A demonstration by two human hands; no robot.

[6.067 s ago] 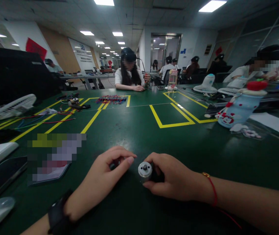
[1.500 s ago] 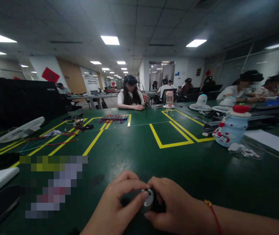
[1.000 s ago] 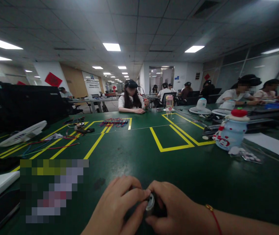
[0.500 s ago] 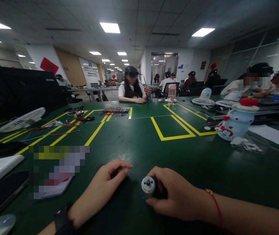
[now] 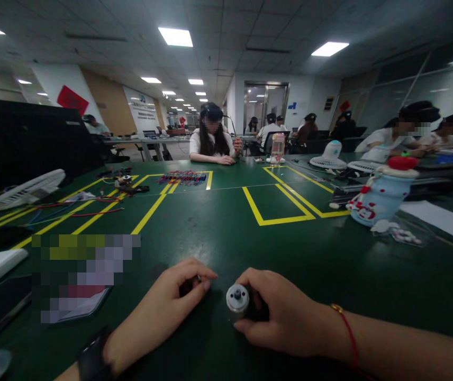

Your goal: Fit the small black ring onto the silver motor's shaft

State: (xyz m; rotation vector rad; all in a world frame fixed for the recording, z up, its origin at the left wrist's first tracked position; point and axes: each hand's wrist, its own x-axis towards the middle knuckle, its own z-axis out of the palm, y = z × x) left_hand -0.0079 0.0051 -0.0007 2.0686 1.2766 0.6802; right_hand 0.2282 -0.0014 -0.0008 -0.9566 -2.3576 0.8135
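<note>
My right hand (image 5: pixel 278 307) grips a small cylindrical electric motor (image 5: pixel 237 299) between thumb and fingers. The motor stands upright on the green table (image 5: pixel 218 233), its silver end face with a short shaft and two small holes turned up. To the left of the motor, a short gap away, is my left hand (image 5: pixel 174 296), palm down with its fingers curled. Something small and dark shows between its thumb and fingers, too small to name. A black watch (image 5: pixel 94 353) is on the left wrist; a red cord bracelet (image 5: pixel 347 330) circles the right.
A blurred-out flat packet (image 5: pixel 87 286) and a black phone-like slab (image 5: pixel 0 312) lie at left. Wires, a white fan (image 5: pixel 24 190) and a bundle of coloured parts (image 5: pixel 182 178) lie farther back. At right stands a blue bottle (image 5: pixel 383 196). A person (image 5: pixel 211 137) sits opposite.
The view has shifted slightly, so the table things appear a little lower-left or higher. Both hands stay nearly in place; the small dark thing in my left hand now shows.
</note>
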